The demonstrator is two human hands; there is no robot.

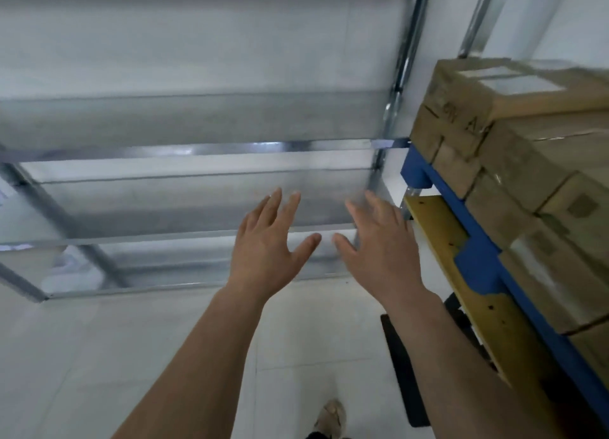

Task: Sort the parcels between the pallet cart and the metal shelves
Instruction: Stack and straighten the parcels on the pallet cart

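Both my hands are stretched out in front of me with fingers straight and spread, holding nothing. My left hand (pixel 268 240) and my right hand (pixel 379 244) hover side by side in front of the lower tiers of the metal shelves (pixel 197 148), whose visible tiers carry no parcels. To the right stands the pallet cart (pixel 461 260), a blue pallet on a yellow frame. It is stacked with several brown cardboard parcels (pixel 527 161); the top one bears a white label. My right hand is just left of the cart's corner, not touching it.
Pale floor tiles (pixel 131 356) lie between me and the shelves. My shoe (pixel 331 419) shows at the bottom. A black part of the cart (pixel 400 366) rests on the floor under the yellow frame. Shelf uprights (pixel 405 62) stand close to the parcels.
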